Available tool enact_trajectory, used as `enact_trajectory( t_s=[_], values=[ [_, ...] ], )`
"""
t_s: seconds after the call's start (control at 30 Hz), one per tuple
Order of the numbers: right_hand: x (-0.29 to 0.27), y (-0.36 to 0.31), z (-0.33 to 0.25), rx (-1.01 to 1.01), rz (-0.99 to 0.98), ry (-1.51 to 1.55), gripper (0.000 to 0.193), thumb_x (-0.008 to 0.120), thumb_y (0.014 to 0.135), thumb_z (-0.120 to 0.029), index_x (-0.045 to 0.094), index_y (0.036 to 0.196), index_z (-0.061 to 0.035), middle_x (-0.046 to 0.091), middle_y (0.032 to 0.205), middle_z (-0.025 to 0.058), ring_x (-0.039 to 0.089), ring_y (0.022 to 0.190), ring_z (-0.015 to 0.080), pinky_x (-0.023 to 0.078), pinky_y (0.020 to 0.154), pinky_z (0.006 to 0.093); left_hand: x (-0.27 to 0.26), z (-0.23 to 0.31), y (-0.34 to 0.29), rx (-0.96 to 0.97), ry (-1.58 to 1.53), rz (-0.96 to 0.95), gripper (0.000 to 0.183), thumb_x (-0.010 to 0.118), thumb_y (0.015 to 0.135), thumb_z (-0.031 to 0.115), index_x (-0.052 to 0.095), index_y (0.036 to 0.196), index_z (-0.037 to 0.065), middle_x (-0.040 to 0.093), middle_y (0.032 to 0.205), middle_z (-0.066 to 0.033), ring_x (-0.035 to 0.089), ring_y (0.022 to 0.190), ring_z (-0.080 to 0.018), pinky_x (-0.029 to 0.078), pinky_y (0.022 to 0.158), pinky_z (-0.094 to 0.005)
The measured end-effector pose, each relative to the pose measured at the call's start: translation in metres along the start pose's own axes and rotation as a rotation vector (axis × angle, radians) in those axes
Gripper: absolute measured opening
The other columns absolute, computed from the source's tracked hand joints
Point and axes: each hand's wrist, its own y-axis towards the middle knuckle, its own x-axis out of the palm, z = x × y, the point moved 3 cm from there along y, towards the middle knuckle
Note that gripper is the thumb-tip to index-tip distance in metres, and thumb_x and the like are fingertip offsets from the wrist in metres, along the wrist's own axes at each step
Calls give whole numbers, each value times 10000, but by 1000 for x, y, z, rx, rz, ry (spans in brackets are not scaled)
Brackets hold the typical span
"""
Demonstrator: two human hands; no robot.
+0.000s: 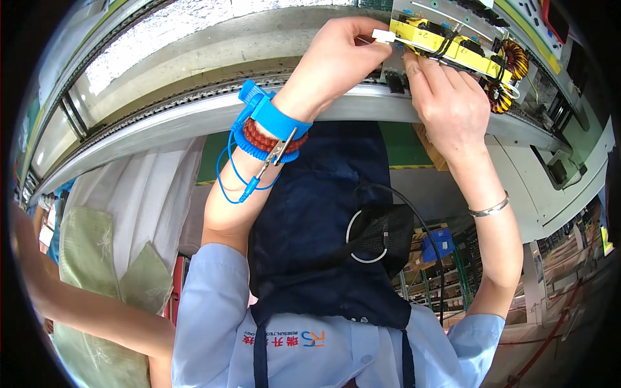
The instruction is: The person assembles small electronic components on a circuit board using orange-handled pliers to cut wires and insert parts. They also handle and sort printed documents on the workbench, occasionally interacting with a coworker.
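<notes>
Fingers of the left hand: narrow, thumb and forefinger brought together, with a small white plug apparently pinched at the tips. Fingers of the right hand: bunched and bent, tips tucked against the long near side of a yellow block; whether anything is gripped by them cannot be told (the tips are partly hidden).

Plug, position: set just beside the block's left end, roughly crosswise to the view, with a thin white wire led off to the right toward the block. Nearer hand: the left, by which it is touched; the right is placed just to the right and lower.

Block, position: carried on a grey board beyond the near rail of the conveyor. Long axis: slanted from upper left to lower right, away from the left fingertips and across the front of the right fingers. Nearer hand: the right.

Also listed: two copper coils, placed at the block's right end; one small black part, found by the rail's edge, left of the right fingers.
</notes>
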Motion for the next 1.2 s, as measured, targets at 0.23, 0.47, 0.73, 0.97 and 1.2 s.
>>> enact_trajectory(
  t_s=[0.23,0.47,0.73,0.97,1.2],
  values=[
    [2,-4,0,48,25,2,185,573,607,-111,612,786,-86,558,716,-28,528,598,79,409,502,197,0,0,-1,8,-37,23,266,557,721,82,570,948,-56,575,737,-58,506,654,-82,411,568,-215],
    [3,-5,-1,115,80,-12,151,583,623,-98,617,769,-105,571,706,-35,517,529,75,408,473,188,1,3,-2,43,-16,27,263,549,725,86,567,940,-65,572,712,-52,503,631,-75,409,553,-215],
    [1,-1,-3,228,32,-9,108,597,621,-103,605,727,-123,524,606,-34,508,510,93,398,465,208,0,6,-5,42,36,35,259,534,709,75,572,929,-58,565,662,-48,493,574,-71,404,510,-221],
    [2,-4,-6,286,67,26,124,602,626,-105,616,748,-121,526,629,-36,514,545,91,408,481,209,2,4,-7,128,72,56,249,525,707,69,578,924,-43,555,622,-47,482,542,-73,401,493,-225],
    [0,-4,-5,196,114,26,116,598,631,-100,618,744,-110,526,635,-36,518,559,89,414,488,207,3,1,-7,166,54,59,246,507,709,71,584,921,-28,530,577,-48,459,506,-74,385,470,-228]
  ],
)
